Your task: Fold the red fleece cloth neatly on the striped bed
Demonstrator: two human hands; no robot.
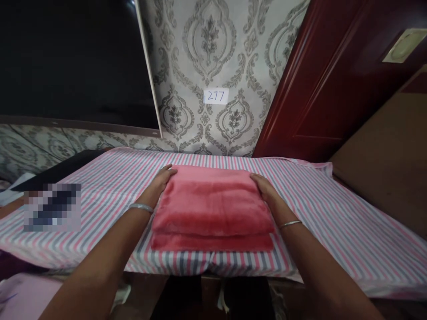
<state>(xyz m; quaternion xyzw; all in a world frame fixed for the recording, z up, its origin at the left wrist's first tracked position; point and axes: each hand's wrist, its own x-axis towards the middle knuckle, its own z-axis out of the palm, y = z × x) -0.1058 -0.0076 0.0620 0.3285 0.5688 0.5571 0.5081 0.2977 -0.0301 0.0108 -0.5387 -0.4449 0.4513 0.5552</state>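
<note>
A folded plush blanket (213, 204), pinkish red and stacked in thick layers, lies on a striped cloth with its folded edge toward me. My left hand (164, 177) grips its far left corner, thumb against the top layer. At the far right corner my right hand (262, 184) holds the opposite side, fingertips on the top edge. The undersides of both hands and some fingers are hidden by the blanket and the hands themselves. Each wrist wears a silvery bangle.
The pink, white and grey striped cloth (110, 191) covers the table. A blurred-out patch (52, 207) hides an item on the left. Behind are a dark television screen (73, 62), patterned wallpaper with a paper label (216, 96) reading 277, and a dark red door (320, 80). A brown panel (390, 155) stands right.
</note>
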